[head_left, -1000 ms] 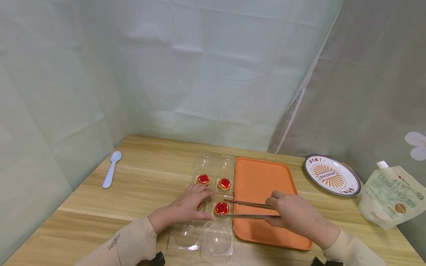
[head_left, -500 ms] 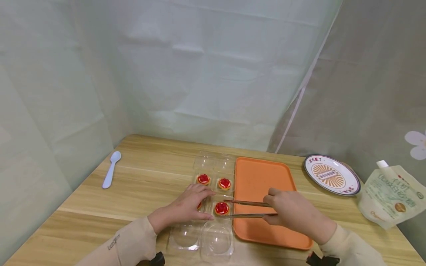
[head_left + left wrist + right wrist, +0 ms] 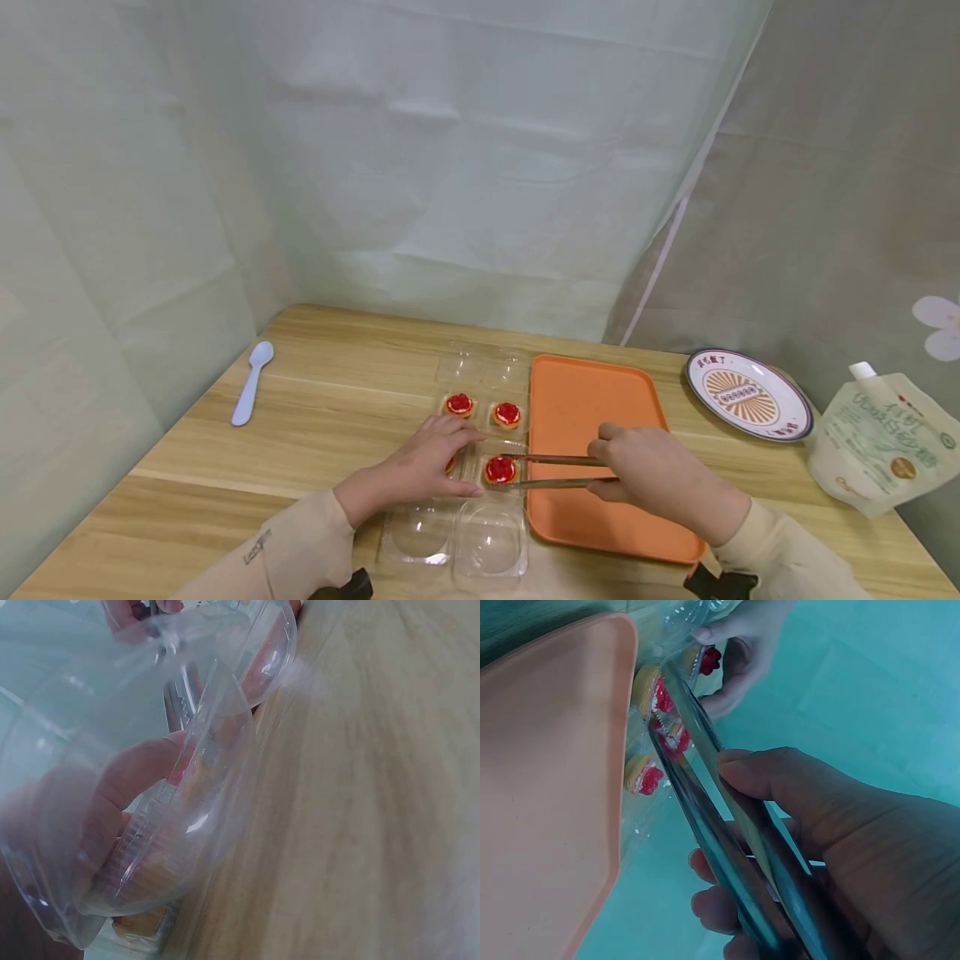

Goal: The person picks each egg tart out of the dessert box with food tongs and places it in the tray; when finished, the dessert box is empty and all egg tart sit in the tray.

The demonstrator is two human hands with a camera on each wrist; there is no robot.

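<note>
R hand is edging a bit L toward the packs vs 1 s ago, tong tips looking a hair nearer each other; L hand, tarts + packs are staying put afaict

R hand: fingers + thumb are curling round the metal tongs, holding them part-spread, so the gap at the tips is still showing

L hand: fingers + thumb are spreading in a loose arc over the L side of the front pack, partly covering the L tart; prob steadying the pack, but can't tell how hard it's pressing or if it's pinching anything

Main item = R tart, sitting in the R compartment of the front pack, tong tips lying either side of it in head view; contact w/ the tart not confirmable, R wrist view is overlapping tips + tarts too much

Meaning imo: tongs are lining up on the R tart, w/ the small narrowing fitting a squeeze, but frames aren't settling whether it's gripping or releasing; tart isn't lifting. Risk: tips are smearing the red topping if squeezing high

FYI: lids are lying flipped back toward the person, back pack is holding 2 more tarts, orange tray is sitting just R of the packs
</note>
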